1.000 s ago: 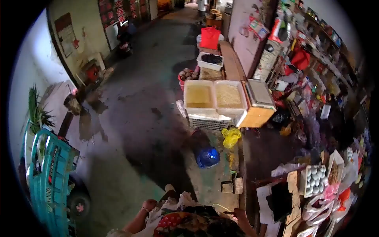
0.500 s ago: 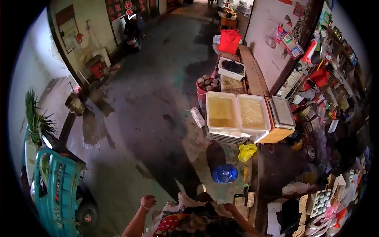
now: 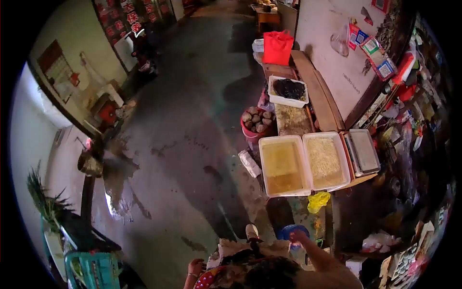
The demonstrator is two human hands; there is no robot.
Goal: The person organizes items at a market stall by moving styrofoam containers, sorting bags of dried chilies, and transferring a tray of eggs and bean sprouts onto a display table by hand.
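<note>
My right arm reaches forward, and my right hand [image 3: 299, 239] is over a blue plastic water jug [image 3: 285, 232] on the floor, partly covering it. Its fingers are blurred, so I cannot make out whether they touch or grip the jug. Low in the view, my left hand [image 3: 196, 266] hangs at my side, a bracelet on its wrist. No object shows in it, and its finger position is unclear. Close beyond the jug lies a yellow plastic bag [image 3: 318, 202], near a clear tub of yellowish liquid [image 3: 283, 166] and a tub of pale grain-like food [image 3: 326, 161].
A red bucket of round brown produce [image 3: 257, 121], a white tub with dark contents [image 3: 288, 90] and a red bag [image 3: 277, 48] line the right side. A flat scale-like box [image 3: 364, 151] stands beside the tubs. A teal cart [image 3: 94, 269] is at lower left.
My right hand has moved forward over the blue jug. I have stepped closer to the tubs, and my view has shifted. My left hand stays low at my side.
</note>
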